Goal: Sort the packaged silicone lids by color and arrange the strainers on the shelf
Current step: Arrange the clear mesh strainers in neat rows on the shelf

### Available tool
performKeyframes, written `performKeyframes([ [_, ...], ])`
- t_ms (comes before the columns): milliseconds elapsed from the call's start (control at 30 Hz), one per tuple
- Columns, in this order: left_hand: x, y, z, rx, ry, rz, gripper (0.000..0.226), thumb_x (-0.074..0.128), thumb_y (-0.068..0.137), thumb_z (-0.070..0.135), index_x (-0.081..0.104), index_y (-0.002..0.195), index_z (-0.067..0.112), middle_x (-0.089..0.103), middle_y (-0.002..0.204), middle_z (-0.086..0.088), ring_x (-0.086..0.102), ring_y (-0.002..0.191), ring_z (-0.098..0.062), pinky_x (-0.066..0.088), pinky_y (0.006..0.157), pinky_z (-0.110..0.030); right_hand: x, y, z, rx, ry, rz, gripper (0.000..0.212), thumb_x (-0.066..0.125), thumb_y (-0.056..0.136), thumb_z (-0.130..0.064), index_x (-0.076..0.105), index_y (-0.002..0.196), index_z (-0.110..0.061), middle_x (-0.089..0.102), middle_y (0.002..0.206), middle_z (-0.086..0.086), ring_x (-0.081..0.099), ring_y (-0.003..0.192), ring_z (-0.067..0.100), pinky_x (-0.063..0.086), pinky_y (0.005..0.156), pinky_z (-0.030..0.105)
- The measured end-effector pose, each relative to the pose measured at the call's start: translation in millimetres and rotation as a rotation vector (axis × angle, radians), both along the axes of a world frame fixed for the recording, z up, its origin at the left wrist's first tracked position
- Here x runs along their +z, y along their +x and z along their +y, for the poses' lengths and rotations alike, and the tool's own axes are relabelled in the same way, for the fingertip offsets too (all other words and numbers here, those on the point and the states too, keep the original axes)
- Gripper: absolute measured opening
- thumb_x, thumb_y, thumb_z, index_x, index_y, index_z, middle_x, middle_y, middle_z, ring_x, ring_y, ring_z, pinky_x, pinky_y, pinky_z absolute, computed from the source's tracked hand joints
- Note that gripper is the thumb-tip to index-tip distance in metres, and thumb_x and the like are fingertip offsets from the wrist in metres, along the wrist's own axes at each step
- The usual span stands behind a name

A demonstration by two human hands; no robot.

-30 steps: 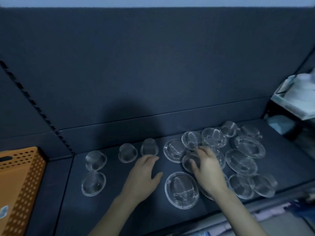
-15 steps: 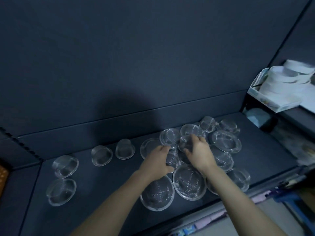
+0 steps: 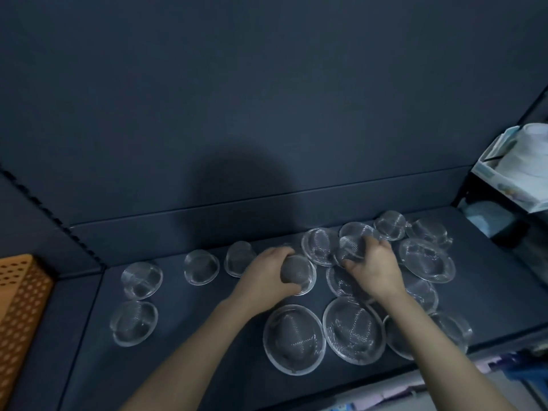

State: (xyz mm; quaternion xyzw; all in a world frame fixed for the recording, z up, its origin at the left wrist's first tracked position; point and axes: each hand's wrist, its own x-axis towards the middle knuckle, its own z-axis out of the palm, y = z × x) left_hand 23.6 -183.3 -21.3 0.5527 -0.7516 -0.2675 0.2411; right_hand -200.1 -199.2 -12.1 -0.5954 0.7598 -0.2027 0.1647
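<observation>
Print on the white box (image 3: 501, 188) at far right is too blurred to read; pale round things are stacked in it. An orange perforated basket (image 3: 20, 298) stands at the left edge, its contents hidden. Many mesh strainers (image 3: 293, 339) lie on the dark shelf (image 3: 192, 357), a loose row to the left and a crowded cluster to the right. The left hand (image 3: 264, 277) has its grip clamped on a domed strainer (image 3: 298, 272). The right hand (image 3: 375, 271) has its grip closed on a small strainer (image 3: 351, 247) in the cluster.
</observation>
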Motion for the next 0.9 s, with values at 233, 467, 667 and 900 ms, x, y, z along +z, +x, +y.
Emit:
performKeyframes([
  [233,2,74,22,0.172,0.062,-0.010,0.061,0.078,0.066,0.026,0.053,0.121,0.024,0.052,0.109,0.012,0.050,0.098,-0.004,0.035,0.078,-0.013,12,73,20,0.155,-0.108,-0.153,0.062,0.079,0.071,-0.024,0.052,0.123,-0.005,0.059,0.116,0.013,0.057,0.107,0.029,0.043,0.090,0.030],
  [467,-2,127,45,0.278,0.112,-0.090,0.057,0.078,0.065,0.023,0.055,0.118,0.023,0.056,0.107,0.007,0.055,0.095,-0.010,0.039,0.076,-0.017,-5,142,40,0.329,0.018,-0.114,0.057,0.073,0.072,-0.030,0.050,0.123,-0.016,0.049,0.113,0.005,0.053,0.104,0.026,0.042,0.080,0.026],
  [667,-6,148,53,0.318,0.170,-0.262,0.059,0.075,0.071,0.025,0.049,0.124,0.023,0.054,0.118,0.002,0.055,0.106,-0.017,0.047,0.088,-0.032,-17,167,43,0.451,0.131,0.021,0.051,0.070,0.077,-0.026,0.049,0.122,-0.013,0.046,0.116,0.009,0.052,0.107,0.030,0.046,0.091,0.033],
  [900,-12,153,54,0.301,0.204,-0.253,0.053,0.075,0.067,0.033,0.052,0.114,0.025,0.056,0.112,0.005,0.054,0.102,-0.014,0.048,0.086,-0.033,-23,175,43,0.468,0.154,0.089,0.052,0.071,0.078,-0.027,0.047,0.121,-0.011,0.048,0.115,0.010,0.049,0.112,0.030,0.043,0.094,0.031],
])
